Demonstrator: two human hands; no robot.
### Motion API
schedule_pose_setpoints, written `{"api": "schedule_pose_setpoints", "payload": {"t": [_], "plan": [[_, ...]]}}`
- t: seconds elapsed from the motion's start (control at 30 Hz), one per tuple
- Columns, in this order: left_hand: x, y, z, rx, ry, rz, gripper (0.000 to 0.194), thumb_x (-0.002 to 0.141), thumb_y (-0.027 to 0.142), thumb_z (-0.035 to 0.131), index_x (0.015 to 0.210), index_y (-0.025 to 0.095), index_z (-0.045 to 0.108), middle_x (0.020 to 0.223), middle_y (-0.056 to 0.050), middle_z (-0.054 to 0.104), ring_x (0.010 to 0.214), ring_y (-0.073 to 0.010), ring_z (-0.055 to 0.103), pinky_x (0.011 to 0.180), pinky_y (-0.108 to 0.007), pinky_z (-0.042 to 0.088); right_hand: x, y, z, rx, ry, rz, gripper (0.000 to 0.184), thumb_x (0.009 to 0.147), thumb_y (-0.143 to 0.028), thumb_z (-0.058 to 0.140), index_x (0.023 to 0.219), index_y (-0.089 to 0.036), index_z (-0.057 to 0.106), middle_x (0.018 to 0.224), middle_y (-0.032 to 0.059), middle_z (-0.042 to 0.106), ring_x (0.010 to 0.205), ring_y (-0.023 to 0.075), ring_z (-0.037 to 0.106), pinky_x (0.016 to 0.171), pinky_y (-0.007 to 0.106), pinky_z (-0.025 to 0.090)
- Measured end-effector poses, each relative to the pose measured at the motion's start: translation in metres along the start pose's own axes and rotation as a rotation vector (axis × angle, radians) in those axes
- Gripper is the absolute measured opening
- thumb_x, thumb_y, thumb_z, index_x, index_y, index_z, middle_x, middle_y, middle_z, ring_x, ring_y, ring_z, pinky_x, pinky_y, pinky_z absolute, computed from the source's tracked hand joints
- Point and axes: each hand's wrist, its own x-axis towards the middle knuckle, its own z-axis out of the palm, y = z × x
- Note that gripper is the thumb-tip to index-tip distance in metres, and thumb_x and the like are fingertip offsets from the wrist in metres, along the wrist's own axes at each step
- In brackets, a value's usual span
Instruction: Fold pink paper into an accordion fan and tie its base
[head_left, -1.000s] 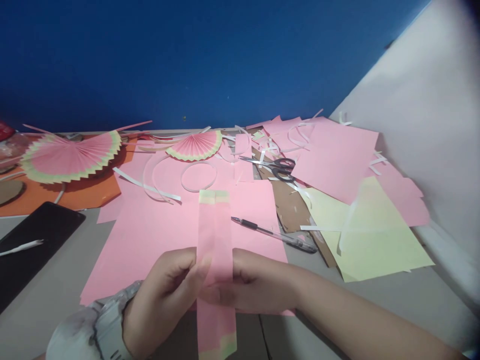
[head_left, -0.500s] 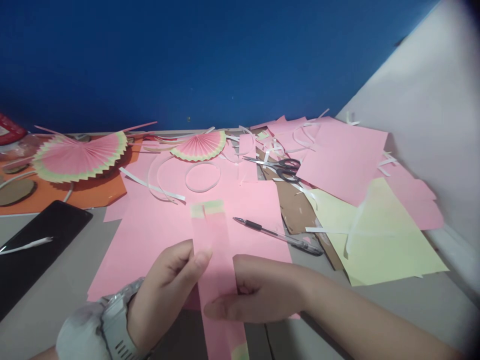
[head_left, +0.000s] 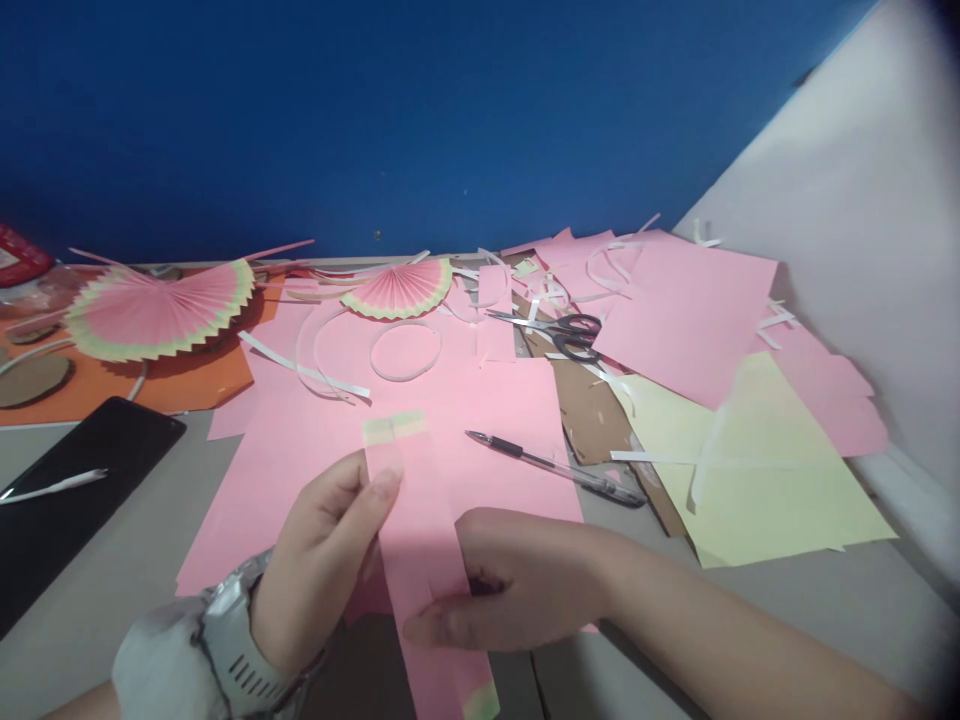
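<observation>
A long folded pink paper strip (head_left: 420,540) with pale green ends slants up from the bottom edge in the head view. My left hand (head_left: 330,540) pinches its left edge near the upper end, thumb on top. Lower down, my right hand (head_left: 510,580) grips the strip from the right, thumb across the front and fingers behind it. Pink sheets (head_left: 285,500) lie beneath both hands. Beyond the strip's far end rests a thin white ring (head_left: 406,378). A pen (head_left: 555,468) with a dark grip lies to the right.
Pleated pink-and-green paper fans (head_left: 161,310) sit at the back left. Black-handled scissors (head_left: 574,330) lie among paper scraps on brown cardboard (head_left: 592,410). A pale green sheet (head_left: 780,500) is at right, a black phone (head_left: 82,500) at left. A blue wall (head_left: 450,120) bounds the back.
The strip's upper end has shifted left and slightly down, along with my left hand. The strip looks flatter near that end. My right hand has hardly moved.
</observation>
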Motion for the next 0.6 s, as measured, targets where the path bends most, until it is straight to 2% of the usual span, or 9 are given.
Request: {"api": "schedule_pose_setpoints", "payload": {"t": [0.1, 0.23, 0.3, 0.4, 0.5, 0.6], "plan": [[0.001, 0.0, -0.001, 0.031, 0.075, 0.06, 0.023, 0.086, 0.04, 0.054, 0.077, 0.019, 0.059, 0.059, 0.005, 0.051, 0.051, -0.0086, 0.042, 0.048, -0.019, 0.039, 0.001, 0.0, 0.0, -0.045, 0.015, -0.053, 0.049, 0.082, -0.044, 0.053, 0.048, -0.018, 0.029, 0.044, -0.0077, 0.019, 0.037, 0.0038, 0.022, 0.031, 0.018, 0.016], [0.0, 0.0, -0.003, 0.165, 0.1, 0.145, 0.026, 0.09, 0.044, 0.047, 0.085, 0.021, 0.059, 0.065, 0.004, 0.053, 0.055, -0.0096, 0.042, 0.054, -0.02, 0.042, 0.001, -0.001, -0.002, 0.021, -0.007, -0.056, 0.045, 0.082, -0.04, 0.054, 0.05, -0.018, 0.031, 0.044, -0.0085, 0.022, 0.037, 0.0034, 0.022, 0.034, 0.017, 0.019], [0.0, 0.001, -0.002, 0.183, 0.099, 0.131, 0.029, 0.09, 0.046, 0.046, 0.087, 0.02, 0.059, 0.058, 0.004, 0.049, 0.05, -0.0099, 0.04, 0.048, -0.02, 0.039, 0.001, 0.0, -0.001, 0.016, -0.006, -0.051, 0.045, 0.082, -0.042, 0.053, 0.051, -0.018, 0.031, 0.044, -0.0088, 0.022, 0.038, 0.0032, 0.023, 0.036, 0.018, 0.019], [0.003, 0.004, -0.001, 0.2, 0.128, 0.113, 0.032, 0.09, 0.047, 0.045, 0.077, 0.019, 0.056, 0.047, 0.006, 0.039, 0.043, -0.0103, 0.036, 0.04, -0.021, 0.033, 0.002, 0.002, 0.001, -0.07, -0.005, -0.064, 0.05, 0.083, -0.048, 0.05, 0.049, -0.017, 0.03, 0.044, -0.0088, 0.02, 0.039, 0.0035, 0.022, 0.039, 0.02, 0.019], [0.008, 0.008, -0.004, 0.284, 0.18, 0.16, 0.029, 0.09, 0.039, 0.045, 0.068, 0.02, 0.052, 0.05, 0.005, 0.043, 0.045, -0.011, 0.039, 0.041, -0.021, 0.037, 0.002, 0.002, 0.003, -0.131, 0.0, -0.059, 0.054, 0.083, -0.052, 0.047, 0.047, -0.017, 0.027, 0.044, -0.0086, 0.015, 0.04, 0.0037, 0.02, 0.04, 0.022, 0.016], [0.012, 0.012, -0.009, 0.295, 0.167, 0.169, 0.027, 0.085, 0.031, 0.052, 0.06, 0.021, 0.047, 0.049, 0.005, 0.043, 0.045, -0.0112, 0.038, 0.042, -0.021, 0.037, 0.002, 0.0, 0.002, -0.103, 0.016, -0.059, 0.05, 0.083, -0.047, 0.049, 0.048, -0.018, 0.027, 0.046, -0.0082, 0.016, 0.04, 0.0036, 0.021, 0.039, 0.021, 0.016]]}}
